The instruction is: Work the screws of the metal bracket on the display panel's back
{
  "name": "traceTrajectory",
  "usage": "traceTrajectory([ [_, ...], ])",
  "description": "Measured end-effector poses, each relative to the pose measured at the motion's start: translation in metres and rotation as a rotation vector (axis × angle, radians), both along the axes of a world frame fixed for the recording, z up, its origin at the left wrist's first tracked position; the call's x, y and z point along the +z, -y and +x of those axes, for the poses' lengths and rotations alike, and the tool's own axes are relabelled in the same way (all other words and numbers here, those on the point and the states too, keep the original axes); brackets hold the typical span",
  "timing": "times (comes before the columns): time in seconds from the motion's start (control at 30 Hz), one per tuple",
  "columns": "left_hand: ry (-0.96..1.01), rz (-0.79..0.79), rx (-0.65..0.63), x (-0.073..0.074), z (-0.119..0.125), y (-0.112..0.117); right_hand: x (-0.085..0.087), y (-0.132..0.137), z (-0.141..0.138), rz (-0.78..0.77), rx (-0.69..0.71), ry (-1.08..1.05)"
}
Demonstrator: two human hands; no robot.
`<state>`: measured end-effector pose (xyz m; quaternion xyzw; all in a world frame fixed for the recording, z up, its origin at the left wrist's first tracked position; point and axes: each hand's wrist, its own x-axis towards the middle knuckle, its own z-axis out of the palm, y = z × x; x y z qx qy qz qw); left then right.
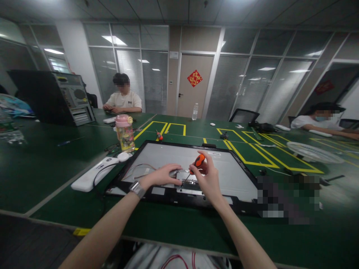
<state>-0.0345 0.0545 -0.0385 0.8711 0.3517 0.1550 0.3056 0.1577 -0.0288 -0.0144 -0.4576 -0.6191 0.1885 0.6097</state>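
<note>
A flat display panel (224, 175) with a black frame lies on the green table, its pale grey back facing up. Near its front edge is a metal bracket (190, 191). My left hand (161, 175) steadies the bracket's left end, thumb on the near side and fingers on the far side. In my right hand (207, 173) is an orange and black screwdriver (199, 160), pinched by the handle and tilted. Its shaft points down to the bracket; the exact contact at the tip is too small to make out. A thin cable (140, 167) lies on the panel's left part.
Left of the panel are a white power strip (94, 175) and a pink-lidded bottle (125, 134). A computer tower (75, 99) stands farther left. Behind are a small red tool (159, 136) and a water bottle (195, 111). A white round frame (314, 152) lies right. Two people sit across.
</note>
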Motion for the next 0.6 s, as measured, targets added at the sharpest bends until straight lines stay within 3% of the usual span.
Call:
traceTrajectory([
  [0.27, -0.008, -0.004, 0.011, 0.0005, 0.0001, 0.0008, -0.0010, -0.0015, 0.0003, -0.003, -0.009, 0.034],
  [0.6, 0.011, 0.014, -0.018, -0.0009, -0.0007, -0.0010, 0.0024, -0.0005, -0.0016, -0.027, 0.175, -0.017],
])
